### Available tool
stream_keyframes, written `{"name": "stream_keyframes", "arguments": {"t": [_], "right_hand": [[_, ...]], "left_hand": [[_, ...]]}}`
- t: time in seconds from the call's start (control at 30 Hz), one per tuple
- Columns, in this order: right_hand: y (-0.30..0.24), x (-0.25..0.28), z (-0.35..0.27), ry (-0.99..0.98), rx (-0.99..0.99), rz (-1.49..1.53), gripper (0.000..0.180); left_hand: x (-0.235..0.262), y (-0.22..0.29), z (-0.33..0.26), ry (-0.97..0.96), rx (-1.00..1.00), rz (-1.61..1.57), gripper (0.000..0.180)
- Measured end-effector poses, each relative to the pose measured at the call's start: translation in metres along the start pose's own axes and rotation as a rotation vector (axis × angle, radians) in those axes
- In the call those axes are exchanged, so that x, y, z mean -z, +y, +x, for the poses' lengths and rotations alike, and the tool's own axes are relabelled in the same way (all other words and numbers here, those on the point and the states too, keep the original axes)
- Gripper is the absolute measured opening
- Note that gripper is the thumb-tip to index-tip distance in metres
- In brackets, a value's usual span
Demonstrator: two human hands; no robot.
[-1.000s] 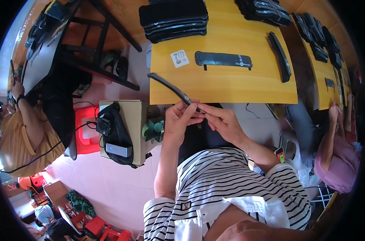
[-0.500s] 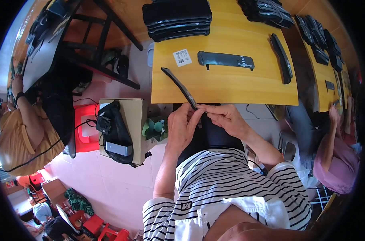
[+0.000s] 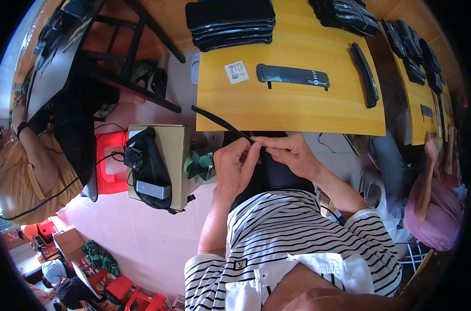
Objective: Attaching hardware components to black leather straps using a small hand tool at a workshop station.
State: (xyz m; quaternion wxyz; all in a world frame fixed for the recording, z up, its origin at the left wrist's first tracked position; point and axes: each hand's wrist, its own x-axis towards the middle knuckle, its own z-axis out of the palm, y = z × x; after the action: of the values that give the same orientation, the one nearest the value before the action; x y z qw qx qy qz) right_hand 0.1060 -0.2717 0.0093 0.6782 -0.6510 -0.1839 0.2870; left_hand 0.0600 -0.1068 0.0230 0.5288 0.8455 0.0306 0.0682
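Just off the table's near edge, my left hand (image 3: 236, 163) and my right hand (image 3: 293, 157) pinch one end of a black strap-like strip (image 3: 219, 122) between them. The strip's free end slants up and left over the table corner, seen nearly edge-on. The fingertips hide the end in my grip. Beyond my hands, a flat dark strip (image 3: 292, 76) with white printing and two small black tabs lies on the yellow table (image 3: 297, 111). A second black strip (image 3: 364, 75) lies lengthwise near the table's right edge.
A white label sheet (image 3: 236, 72) lies on the table, below a stack of black strips (image 3: 230, 23). Bundled black pieces (image 3: 347, 15) sit at the far right. Left of me stand a cardboard box (image 3: 176, 150) carrying a black bag and a red stool (image 3: 108, 160). People work on both sides.
The strip's free end has swung down and to the left, and it now shows more edge-on. My hands have barely moved and still grip it.
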Motion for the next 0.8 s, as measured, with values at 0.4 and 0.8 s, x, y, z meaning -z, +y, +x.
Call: {"name": "stream_keyframes", "arguments": {"t": [0.4, 0.8], "right_hand": [[0.002, -0.001, 0.001, -0.029, -0.002, 0.074, 0.034], [0.002, -0.002, 0.004, 0.01, 0.032, 0.063, 0.034]], "left_hand": [[0.001, -0.002, -0.001, -0.039, -0.016, 0.14, 0.026], [-0.006, -0.015, 0.0, -0.018, -0.11, 0.056, 0.022]]}}
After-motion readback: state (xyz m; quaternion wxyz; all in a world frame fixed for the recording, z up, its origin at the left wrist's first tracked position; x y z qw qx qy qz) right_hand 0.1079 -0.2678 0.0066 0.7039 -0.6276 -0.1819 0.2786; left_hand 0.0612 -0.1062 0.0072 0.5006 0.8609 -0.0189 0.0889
